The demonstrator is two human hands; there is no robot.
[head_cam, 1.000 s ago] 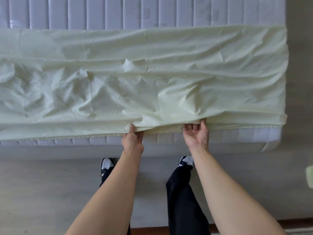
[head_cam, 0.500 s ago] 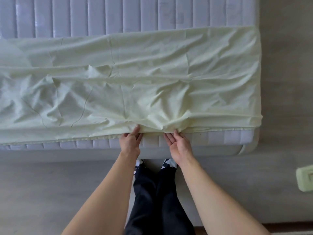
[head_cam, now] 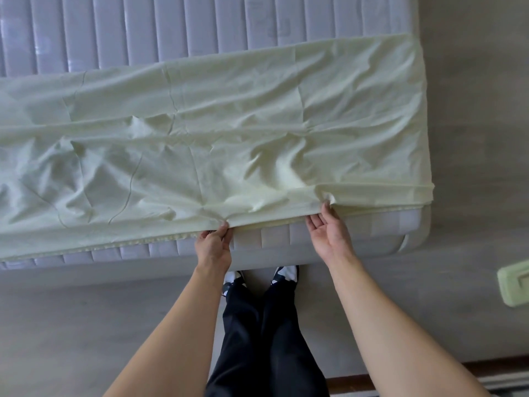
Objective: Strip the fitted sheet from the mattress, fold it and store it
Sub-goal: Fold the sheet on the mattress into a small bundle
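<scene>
While the fitted sheet [head_cam: 200,133] lies as a folded band on the mattress [head_cam: 177,24], just beyond both hands, my left hand [head_cam: 214,247] pinches its near edge. Right hand [head_cam: 329,236] is palm up, fingers relaxed, fingertips touching the hem. I'd grip there too, then lift both evenly, keeping edges aligned.

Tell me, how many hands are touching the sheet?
2. The left hand pinches the sheet at its near edge; the right hand touches that edge further right, palm up, fingers fairly straight.
</scene>
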